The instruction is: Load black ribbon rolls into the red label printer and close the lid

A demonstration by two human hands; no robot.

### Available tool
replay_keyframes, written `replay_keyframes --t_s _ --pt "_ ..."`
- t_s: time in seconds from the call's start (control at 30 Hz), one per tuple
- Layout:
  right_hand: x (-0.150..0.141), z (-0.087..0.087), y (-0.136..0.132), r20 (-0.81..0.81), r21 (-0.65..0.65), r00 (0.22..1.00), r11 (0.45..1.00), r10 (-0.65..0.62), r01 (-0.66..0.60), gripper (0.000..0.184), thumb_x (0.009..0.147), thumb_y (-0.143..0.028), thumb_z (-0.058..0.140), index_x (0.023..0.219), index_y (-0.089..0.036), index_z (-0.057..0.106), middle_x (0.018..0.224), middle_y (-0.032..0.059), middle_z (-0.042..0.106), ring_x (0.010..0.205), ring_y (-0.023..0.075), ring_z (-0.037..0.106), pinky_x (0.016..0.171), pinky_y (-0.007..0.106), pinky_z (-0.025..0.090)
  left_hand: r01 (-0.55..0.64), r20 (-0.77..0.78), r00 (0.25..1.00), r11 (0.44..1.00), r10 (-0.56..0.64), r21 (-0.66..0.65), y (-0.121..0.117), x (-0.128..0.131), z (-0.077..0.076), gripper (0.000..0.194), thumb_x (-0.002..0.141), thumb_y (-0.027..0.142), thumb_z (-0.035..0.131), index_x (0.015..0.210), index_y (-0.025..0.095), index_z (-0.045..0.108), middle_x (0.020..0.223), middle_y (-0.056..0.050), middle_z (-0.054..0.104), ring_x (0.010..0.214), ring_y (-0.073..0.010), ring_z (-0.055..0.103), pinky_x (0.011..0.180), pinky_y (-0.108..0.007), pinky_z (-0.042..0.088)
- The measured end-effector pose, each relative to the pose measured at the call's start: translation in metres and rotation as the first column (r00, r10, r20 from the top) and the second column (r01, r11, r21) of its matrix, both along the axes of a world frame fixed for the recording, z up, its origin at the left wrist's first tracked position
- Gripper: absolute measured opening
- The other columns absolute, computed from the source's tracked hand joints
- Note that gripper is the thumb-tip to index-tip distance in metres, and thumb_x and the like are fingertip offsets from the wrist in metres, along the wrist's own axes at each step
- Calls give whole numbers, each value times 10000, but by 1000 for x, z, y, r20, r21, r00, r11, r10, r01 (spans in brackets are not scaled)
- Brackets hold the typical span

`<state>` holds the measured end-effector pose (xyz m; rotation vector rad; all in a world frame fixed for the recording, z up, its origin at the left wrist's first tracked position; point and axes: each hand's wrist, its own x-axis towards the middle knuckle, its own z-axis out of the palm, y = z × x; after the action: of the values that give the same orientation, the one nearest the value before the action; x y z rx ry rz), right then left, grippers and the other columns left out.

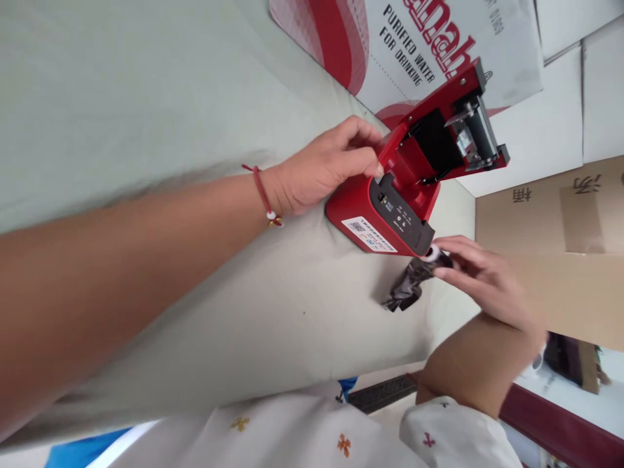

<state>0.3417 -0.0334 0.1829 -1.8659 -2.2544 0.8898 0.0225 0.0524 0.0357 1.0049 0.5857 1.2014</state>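
Note:
A red receipt printer (pixel 355 201) stands on the pale cloth-covered table, its lid (pixel 424 110) swung open. The roller inside the lid and the red paper bay are exposed. My left hand (pixel 336 159), with a red cord bracelet at the wrist, grips the printer's side edge, thumb at the bay's rim. Close to the printer's near corner, my right hand (pixel 468 266) pinches a small paper roll (pixel 431 252), white at its end. Crumpled dark wrapping (pixel 405 286) hangs from that roll toward the table. Fingers cover part of the roll.
Behind the printer is a white and red drinking-water carton (pixel 390 58). A brown cardboard box (pixel 550 234) stands to the right, below white boxes (pixel 560 110). The table's cloth (pixel 273 292) reaches an edge near my patterned white shirt.

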Motion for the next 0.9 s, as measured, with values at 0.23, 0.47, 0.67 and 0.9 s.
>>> replay_keyframes --t_s 0.23,0.47,0.67,0.9 --pt "-38 41 4 -166 299 984 947 -70 117 320 888 -428 989 1202 -394 937 1093 59 758 787 194 564 612 356 437 -434 -174 778 717 604 545 -12 1 -11 433 1064 638 681 1347 312 667 1466 -146 683 1402 -356 660 1113 -581 613" --pt "-105 -3 60 219 489 976 865 -1 -109 327 966 -309 794 1278 -258 878 1144 82 869 915 279 754 943 470 623 -328 -25 677 333 735 884 -48 15 -4 457 1087 520 617 1495 316 617 1476 -146 718 1541 -367 629 1315 -603 519" --pt "-118 -34 82 404 557 912 809 -69 -186 299 924 -242 757 1194 -251 887 967 107 864 945 358 792 919 495 629 -75 -81 687 182 722 980 -67 31 -3 255 1033 210 680 1265 301 732 1215 -34 877 1301 -263 821 1170 -489 610" --pt "-121 -28 69 251 521 967 847 -36 -104 275 1015 -287 725 1239 -266 884 1177 87 896 1088 345 826 1011 499 655 -18 -168 697 251 697 968 -64 33 2 186 1094 195 665 1172 328 769 1068 -14 889 1161 -247 856 993 -458 629"
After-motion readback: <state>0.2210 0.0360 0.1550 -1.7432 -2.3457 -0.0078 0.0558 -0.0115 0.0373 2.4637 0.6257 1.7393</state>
